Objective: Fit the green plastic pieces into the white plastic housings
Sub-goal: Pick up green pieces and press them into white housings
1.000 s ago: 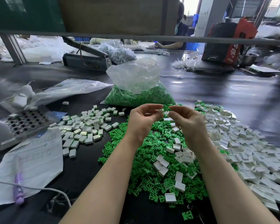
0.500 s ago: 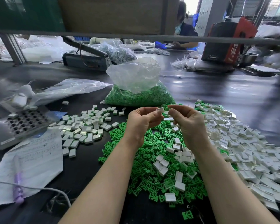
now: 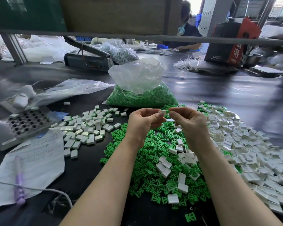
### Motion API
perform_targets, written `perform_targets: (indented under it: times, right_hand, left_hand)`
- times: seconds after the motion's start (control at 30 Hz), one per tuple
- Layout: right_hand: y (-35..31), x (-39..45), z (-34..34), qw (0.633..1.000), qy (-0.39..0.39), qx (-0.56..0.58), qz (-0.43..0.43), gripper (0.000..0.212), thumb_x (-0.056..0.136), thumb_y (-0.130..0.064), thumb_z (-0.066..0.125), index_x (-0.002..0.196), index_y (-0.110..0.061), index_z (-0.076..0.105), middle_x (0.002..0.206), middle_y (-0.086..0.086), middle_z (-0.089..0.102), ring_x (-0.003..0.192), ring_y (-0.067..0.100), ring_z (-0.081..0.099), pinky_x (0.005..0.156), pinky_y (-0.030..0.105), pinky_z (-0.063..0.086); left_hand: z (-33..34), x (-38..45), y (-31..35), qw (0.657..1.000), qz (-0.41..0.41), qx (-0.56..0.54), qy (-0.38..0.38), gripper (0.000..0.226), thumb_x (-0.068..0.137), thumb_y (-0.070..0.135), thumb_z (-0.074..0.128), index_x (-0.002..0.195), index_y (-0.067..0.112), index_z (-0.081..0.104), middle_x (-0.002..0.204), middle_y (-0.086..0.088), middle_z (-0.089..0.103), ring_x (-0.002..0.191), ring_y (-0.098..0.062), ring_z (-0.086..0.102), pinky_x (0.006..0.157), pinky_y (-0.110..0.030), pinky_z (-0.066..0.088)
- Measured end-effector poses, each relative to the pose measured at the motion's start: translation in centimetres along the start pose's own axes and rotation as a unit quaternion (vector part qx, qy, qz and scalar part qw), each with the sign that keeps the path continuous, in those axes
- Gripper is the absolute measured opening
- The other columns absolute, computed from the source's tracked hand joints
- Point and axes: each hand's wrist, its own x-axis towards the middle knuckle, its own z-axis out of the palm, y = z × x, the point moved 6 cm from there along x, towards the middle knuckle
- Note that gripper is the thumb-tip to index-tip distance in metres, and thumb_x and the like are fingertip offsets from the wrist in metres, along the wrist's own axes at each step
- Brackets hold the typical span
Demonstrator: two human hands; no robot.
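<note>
just above centre frame the left hand pinches a white housing tilted toward the right hand, whose curled fingertips touch it; any green piece there is hidden.

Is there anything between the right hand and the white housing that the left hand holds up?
Nothing visible. The left hand pinches the white housing above the green pieces, and the fingertips of the right hand are right beside it. Only a small open gap shows between them.
</note>
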Motion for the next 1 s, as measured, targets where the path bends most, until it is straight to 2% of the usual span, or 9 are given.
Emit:
perform_targets:
  times: [0.2, 0.47, 0.53, 0.63, 0.73, 0.8, 0.93, 1.0]
  right_hand:
    - [0.3, 0.0, 0.1, 0.999, -0.010, -0.037, 0.006, 0.008, 0.084, -0.009, 0.073, 0.091, -0.013, 0.075, 0.081, 0.004, 0.075, 0.068, 0.008, 0.064, 0.063, 0.020, 0.052]
    - [0.6, -0.1, 0.3, 0.996, -0.040, -0.073, 0.032, 0.002, 0.086, -0.013, 0.071, 0.084, -0.014, 0.072, 0.074, 0.003, 0.072, 0.059, 0.010, 0.058, 0.057, 0.024, 0.049]
    - [0.7, -0.1, 0.4, 0.996, -0.048, -0.066, 0.037, 0.003, 0.087, -0.012, 0.071, 0.084, -0.012, 0.071, 0.072, 0.002, 0.071, 0.057, 0.010, 0.057, 0.056, 0.024, 0.048]
    - [0.8, -0.1, 0.6, 0.995, -0.072, -0.062, 0.043, 0.006, 0.088, -0.010, 0.069, 0.082, -0.011, 0.070, 0.068, 0.002, 0.069, 0.057, 0.011, 0.054, 0.053, 0.023, 0.045]
    - [1.3, -0.2, 1.0, 0.989, -0.110, -0.071, 0.065, 0.009, 0.092, -0.010, 0.064, 0.083, -0.010, 0.066, 0.063, 0.000, 0.065, 0.057, 0.015, 0.048, 0.051, 0.023, 0.039]
    - [1.7, -0.3, 1.3, 0.983, -0.143, -0.074, 0.090, 0.012, 0.095, -0.010, 0.059, 0.083, -0.010, 0.061, 0.061, -0.001, 0.062, 0.054, 0.013, 0.044, 0.049, 0.022, 0.035]
    - [2.3, -0.7, 1.9, 0.971, -0.190, -0.072, 0.126, 0.025, 0.100, -0.012, 0.051, 0.076, -0.010, 0.056, 0.056, -0.003, 0.051, 0.047, 0.005, 0.041, 0.046, 0.015, 0.034]
    - [2.5, -0.8, 2.0, 0.969, -0.196, -0.038, 0.145, 0.022, 0.100, -0.010, 0.050, 0.078, -0.009, 0.056, 0.060, -0.002, 0.048, 0.049, 0.005, 0.041, 0.047, 0.014, 0.035]
  left_hand:
    - [-0.3, 0.1, 0.3, 0.998, 0.033, 0.049, -0.012, 0.011, 0.079, 0.005, 0.077, 0.088, 0.004, 0.070, 0.073, -0.007, 0.073, 0.068, -0.016, 0.071, 0.061, -0.021, 0.055]
    - [-0.8, 0.1, 0.7, 0.988, 0.057, 0.141, -0.023, 0.017, 0.082, 0.011, 0.076, 0.093, 0.000, 0.070, 0.074, -0.007, 0.071, 0.066, -0.013, 0.067, 0.060, -0.021, 0.053]
    - [-0.7, 0.1, 0.8, 0.976, 0.051, 0.205, -0.045, 0.018, 0.088, 0.017, 0.071, 0.096, 0.002, 0.067, 0.075, -0.005, 0.070, 0.064, -0.010, 0.064, 0.059, -0.021, 0.048]
    - [-0.1, -0.2, 0.7, 0.943, 0.040, 0.308, -0.119, 0.018, 0.097, 0.022, 0.058, 0.086, 0.009, 0.062, 0.071, -0.003, 0.065, 0.057, -0.005, 0.056, 0.056, -0.017, 0.042]
    - [0.2, -0.7, 0.6, 0.934, 0.022, 0.314, -0.169, 0.027, 0.101, 0.020, 0.050, 0.077, 0.012, 0.059, 0.064, 0.000, 0.056, 0.055, -0.006, 0.048, 0.053, -0.014, 0.038]
    - [0.3, -0.8, 0.5, 0.933, 0.012, 0.311, -0.182, 0.029, 0.102, 0.020, 0.047, 0.077, 0.012, 0.057, 0.064, 0.001, 0.052, 0.059, -0.010, 0.045, 0.056, -0.020, 0.037]
    - [0.4, -0.9, 0.0, 0.930, 0.003, 0.314, -0.191, 0.025, 0.103, 0.020, 0.045, 0.083, 0.008, 0.055, 0.070, -0.004, 0.048, 0.063, -0.013, 0.039, 0.060, -0.028, 0.032]
    - [0.4, -0.8, -0.1, 0.932, -0.001, 0.305, -0.194, 0.021, 0.103, 0.019, 0.045, 0.089, 0.007, 0.056, 0.072, -0.004, 0.047, 0.066, -0.013, 0.041, 0.064, -0.028, 0.034]
